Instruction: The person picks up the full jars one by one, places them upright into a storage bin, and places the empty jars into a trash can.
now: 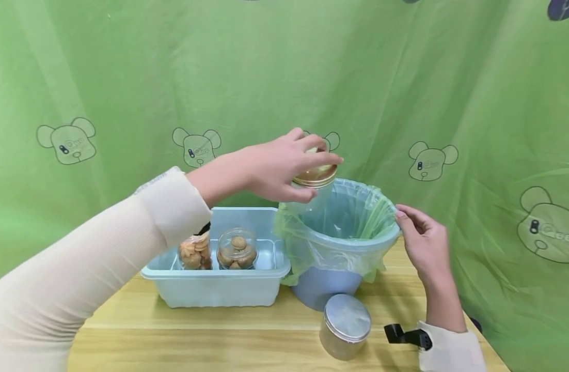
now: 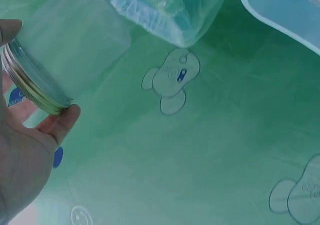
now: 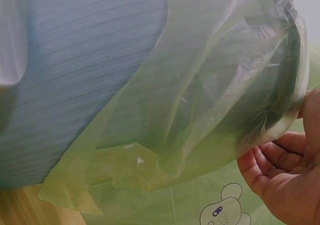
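Note:
My left hand (image 1: 284,165) grips a clear jar (image 2: 80,40) by its gold screw lid (image 1: 315,179), fingers and thumb spread round the lid's edge. No contents show through the jar's walls in the left wrist view. The jar hangs upright over the left side of a blue bin (image 1: 323,284), overlapping its opening in the head view. A thin green bag (image 1: 296,243) lines the bin and folds down over its outside. At the bin's right rim, my right hand (image 1: 426,243) pinches the edge and the bag between thumb and fingers.
A light-blue tub (image 1: 215,289) stands left of the bin, holding a jar of orange-brown snacks (image 1: 194,252) and a jar of round brown pieces (image 1: 237,250). A silver-lidded clear jar (image 1: 346,325) stands in front of the bin on the wooden table (image 1: 219,341). A green curtain (image 1: 266,67) hangs behind.

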A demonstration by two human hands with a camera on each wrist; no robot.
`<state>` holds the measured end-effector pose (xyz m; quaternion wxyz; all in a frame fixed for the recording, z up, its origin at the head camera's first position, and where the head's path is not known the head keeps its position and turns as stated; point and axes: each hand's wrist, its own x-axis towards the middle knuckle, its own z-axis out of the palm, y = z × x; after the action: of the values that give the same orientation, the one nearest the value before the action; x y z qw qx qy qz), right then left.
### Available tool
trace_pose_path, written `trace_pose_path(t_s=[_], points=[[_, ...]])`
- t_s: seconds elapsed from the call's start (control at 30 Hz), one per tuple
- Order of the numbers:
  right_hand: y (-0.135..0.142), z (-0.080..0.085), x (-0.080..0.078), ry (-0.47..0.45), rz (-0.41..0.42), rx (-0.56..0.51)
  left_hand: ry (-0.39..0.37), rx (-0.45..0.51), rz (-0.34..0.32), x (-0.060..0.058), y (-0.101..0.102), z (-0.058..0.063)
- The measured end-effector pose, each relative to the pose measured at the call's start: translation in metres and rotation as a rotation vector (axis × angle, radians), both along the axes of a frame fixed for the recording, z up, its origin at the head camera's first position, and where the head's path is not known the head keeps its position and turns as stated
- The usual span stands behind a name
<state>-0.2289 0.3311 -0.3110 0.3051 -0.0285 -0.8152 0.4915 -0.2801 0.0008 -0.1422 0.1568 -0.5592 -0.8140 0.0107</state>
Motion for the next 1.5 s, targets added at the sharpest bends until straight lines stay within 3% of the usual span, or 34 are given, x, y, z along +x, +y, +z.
trace_pose_path(t_s=[0.27, 0.63, 0.93, 1.2, 1.5], points=[[-0.002, 0.001, 0.001, -0.008, 0.003, 0.0, 0.01, -0.014, -0.017, -0.006, 0.024, -0.018], [-0.001, 0.002, 0.0, -0.002, 0.002, -0.001, -0.038, -0.079, 0.048, -0.029, 0.053, -0.055], [-0.002, 0.002, -0.001, -0.013, -0.002, 0.001, -0.092, -0.085, 0.089, -0.043, 0.067, -0.074], [-0.003, 0.001, -0.002, -0.017, 0.0, -0.005, -0.11, -0.137, 0.136, -0.044, 0.074, -0.08], [-0.002, 0.0, -0.003, -0.018, 0.001, -0.006, -0.101, -0.125, 0.124, -0.041, 0.072, -0.078]])
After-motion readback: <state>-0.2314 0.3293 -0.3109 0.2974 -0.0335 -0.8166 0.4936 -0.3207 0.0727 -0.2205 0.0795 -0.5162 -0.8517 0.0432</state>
